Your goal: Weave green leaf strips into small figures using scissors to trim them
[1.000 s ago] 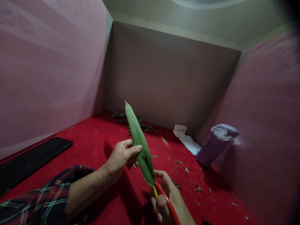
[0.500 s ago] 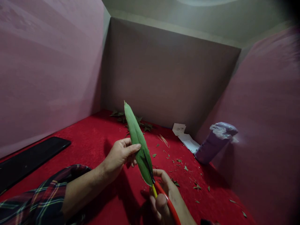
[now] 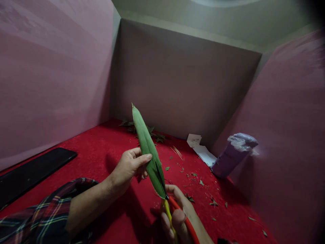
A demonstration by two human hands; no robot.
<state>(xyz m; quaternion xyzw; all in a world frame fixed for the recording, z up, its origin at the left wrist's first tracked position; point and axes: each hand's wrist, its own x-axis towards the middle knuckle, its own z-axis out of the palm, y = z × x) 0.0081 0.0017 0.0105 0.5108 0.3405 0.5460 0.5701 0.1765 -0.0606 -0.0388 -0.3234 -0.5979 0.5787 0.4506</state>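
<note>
My left hand pinches a long green leaf between thumb and fingers, holding it up at a slant with its tip pointing up and left. My right hand grips scissors with red and yellow handles. Their dark blades run up along the lower part of the leaf. My left forearm wears a plaid sleeve.
The red cloth surface carries scattered leaf scraps and a small pile of leaves at the back. White paper and a purple container with a plastic bag stand at the right. A black flat object lies left. Pinkish walls close in all sides.
The leaf has risen slightly and the scissors' blades have gone further up into it. The yellow handle has spread a little from the red one.
</note>
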